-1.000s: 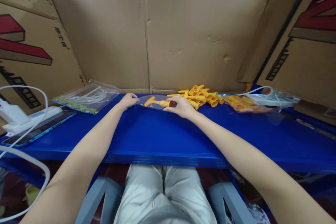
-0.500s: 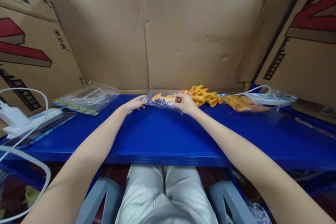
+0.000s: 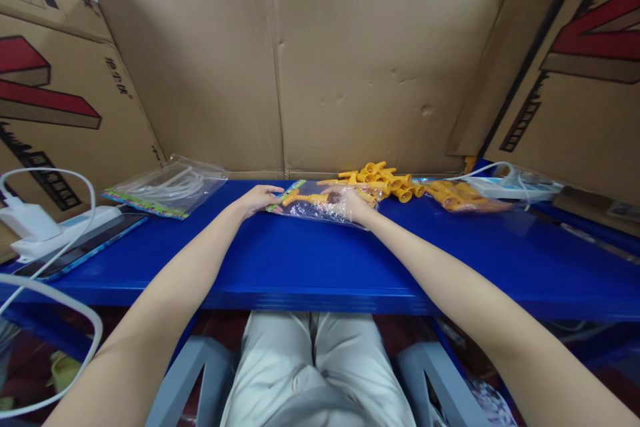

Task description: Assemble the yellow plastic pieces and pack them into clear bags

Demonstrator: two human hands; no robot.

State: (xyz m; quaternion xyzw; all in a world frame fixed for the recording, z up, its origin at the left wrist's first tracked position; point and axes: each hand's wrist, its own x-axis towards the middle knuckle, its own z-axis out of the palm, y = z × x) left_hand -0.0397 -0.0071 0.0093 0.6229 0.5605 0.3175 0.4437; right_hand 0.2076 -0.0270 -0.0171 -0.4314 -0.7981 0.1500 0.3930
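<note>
A yellow piece (image 3: 314,199) with a dark end lies crosswise near the back of the blue table (image 3: 320,260), seen through a clear bag (image 3: 320,213). The right hand (image 3: 353,205) has its fingers closed around the dark end, with plastic showing over them; glare makes it hard to tell whether that hand is inside the bag or behind it. The left hand (image 3: 257,200) pinches the bag's left end, at a colourful strip (image 3: 297,185). Just behind the right hand sits a loose pile of yellow pieces (image 3: 387,180), and right of it a filled bag (image 3: 457,197) of similar ones. Well to the left lie a bag of white cable (image 3: 175,185) and a phone (image 3: 93,247). A cardboard panel (image 3: 360,67) stands behind everything.
</note>
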